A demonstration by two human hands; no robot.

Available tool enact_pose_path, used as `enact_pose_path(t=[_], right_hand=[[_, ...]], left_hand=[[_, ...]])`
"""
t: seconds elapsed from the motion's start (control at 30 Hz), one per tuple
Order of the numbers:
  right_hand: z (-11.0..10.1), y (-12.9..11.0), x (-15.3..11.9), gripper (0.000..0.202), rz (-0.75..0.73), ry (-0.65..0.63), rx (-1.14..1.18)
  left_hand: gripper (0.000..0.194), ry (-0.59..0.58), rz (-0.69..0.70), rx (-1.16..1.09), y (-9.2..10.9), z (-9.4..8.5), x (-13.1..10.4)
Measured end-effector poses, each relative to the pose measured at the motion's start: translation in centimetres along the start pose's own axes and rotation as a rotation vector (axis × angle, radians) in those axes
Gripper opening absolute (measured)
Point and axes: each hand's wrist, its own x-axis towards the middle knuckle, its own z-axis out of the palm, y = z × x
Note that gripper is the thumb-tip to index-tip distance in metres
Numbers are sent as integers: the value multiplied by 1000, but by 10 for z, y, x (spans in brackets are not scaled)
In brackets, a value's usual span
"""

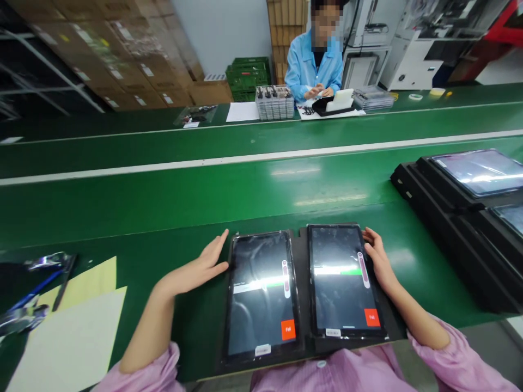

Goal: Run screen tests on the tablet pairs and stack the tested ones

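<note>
Open and holding nothing, the left hand (204,267) lies just beside a flat black tray's (301,277) left edge, two rectangular glass-fronted black tablets (261,307) resting on the tray, the right hand (378,260) curled at its right side, grip impossible to tell.

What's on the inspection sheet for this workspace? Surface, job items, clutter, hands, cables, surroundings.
Surface: green bench, white strip running across.
Job's things: left tablet and right tablet side by side, each showing red "Fail".
Clutter: loose sheets at left; black trays at right.
Hands: left hand open beside left tablet; right hand at right tablet's edge, grip unclear.
Cables: dark cord behind co-worker.
Surroundings: green crates, cartons beyond.
</note>
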Motion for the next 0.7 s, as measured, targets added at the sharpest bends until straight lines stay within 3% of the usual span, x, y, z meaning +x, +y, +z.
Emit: enact_pose_path(t=[0.13,0.27,0.4,0.5,0.57,0.63,0.7], right_hand=[[15,1,11,59,1,105,3],[32,-2,33,66,13,69,4],[35,-2,47,69,18,49,-42],[31,-10,47,71,-17,35,-68],[28,-25,39,69,-131,28,-179],[28,-47,21,63,-330,-86,-343],[33,-68,-3,54,-553,-363,-482]], left_hand=[[99,185,88,-316,-14,40,7],[111,243,90,-500,-14,41,24],[125,126,183,-609,-14,21,26],[139,-76,218,-410,-12,6,6],[148,-201,212,-237,-10,-1,-11],[151,-266,210,-132,-7,-4,-24],[152,-281,211,-76,-3,-1,-30]])
